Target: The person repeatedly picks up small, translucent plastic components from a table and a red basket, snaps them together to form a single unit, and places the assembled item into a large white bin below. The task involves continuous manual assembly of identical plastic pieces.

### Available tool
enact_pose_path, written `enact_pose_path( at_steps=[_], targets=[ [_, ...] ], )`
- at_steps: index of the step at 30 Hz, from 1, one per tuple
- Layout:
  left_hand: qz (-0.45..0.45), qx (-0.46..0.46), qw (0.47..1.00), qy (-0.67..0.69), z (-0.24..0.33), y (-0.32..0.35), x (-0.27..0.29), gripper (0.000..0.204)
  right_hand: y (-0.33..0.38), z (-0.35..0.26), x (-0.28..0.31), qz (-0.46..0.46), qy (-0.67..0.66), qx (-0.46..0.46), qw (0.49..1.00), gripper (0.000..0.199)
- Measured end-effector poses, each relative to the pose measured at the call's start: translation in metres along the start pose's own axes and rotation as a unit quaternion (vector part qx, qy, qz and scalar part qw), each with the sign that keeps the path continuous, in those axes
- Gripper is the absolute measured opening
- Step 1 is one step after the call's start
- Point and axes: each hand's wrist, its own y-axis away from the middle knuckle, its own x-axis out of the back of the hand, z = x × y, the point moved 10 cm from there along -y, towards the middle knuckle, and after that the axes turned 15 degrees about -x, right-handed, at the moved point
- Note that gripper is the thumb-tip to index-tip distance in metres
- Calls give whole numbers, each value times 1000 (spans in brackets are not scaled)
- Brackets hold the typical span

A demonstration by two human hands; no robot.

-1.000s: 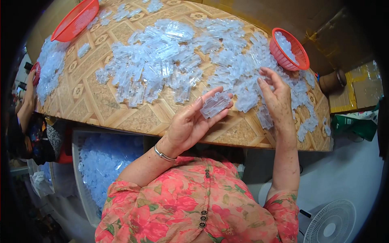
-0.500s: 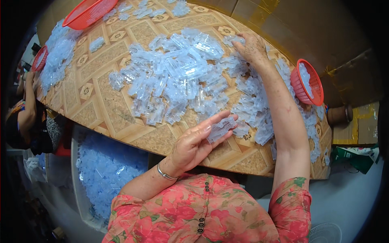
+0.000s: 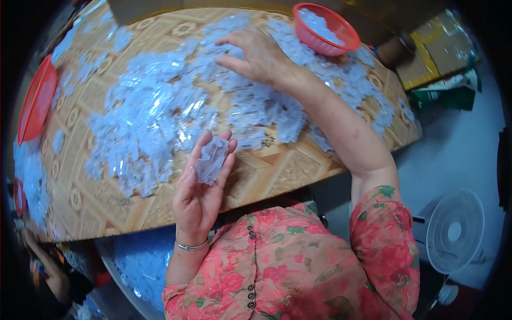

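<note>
My left hand (image 3: 198, 192) is raised palm-up near the table's front edge and holds a small stack of clear plastic pieces (image 3: 212, 159) against its fingers. My right hand (image 3: 256, 53) is stretched far across the table, palm down, fingers resting on the big heap of clear plastic pieces (image 3: 160, 112). Whether it grips a piece I cannot tell. The heap spreads over much of the patterned wooden table (image 3: 277, 170).
A red basket (image 3: 324, 28) with clear pieces stands at the far right of the table, a red tray (image 3: 36, 98) at the left edge. A tub of clear pieces (image 3: 140, 264) sits below the table. Another person's arm (image 3: 48, 272) is lower left. A white fan (image 3: 454, 232) stands on the floor, right.
My right hand has left the stack and reached out over the heap. My left hand still holds the stack. The view has swung, so the table now sits turned.
</note>
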Motion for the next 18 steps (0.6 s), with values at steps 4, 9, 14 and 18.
enact_pose_path(
  at_steps=[4, 9, 14, 18],
  targets=[
    [-26, 30, 999, 7, -21, 2, -13, 64, 85, 28, 90, 48, 83, -50, 994, 24],
    [-57, 75, 995, 22, -56, 4, -32, 64, 181, 165, 191, 132, 269, -250, 921, 27],
    [-72, 110, 991, 22, -84, 8, -48, 63, 225, 286, 205, 108, 357, -367, 852, 41],
    [-18, 130, 986, 107, -99, 6, -46, 57, 235, 352, 204, 112, 179, -349, 913, 52]
  ],
)
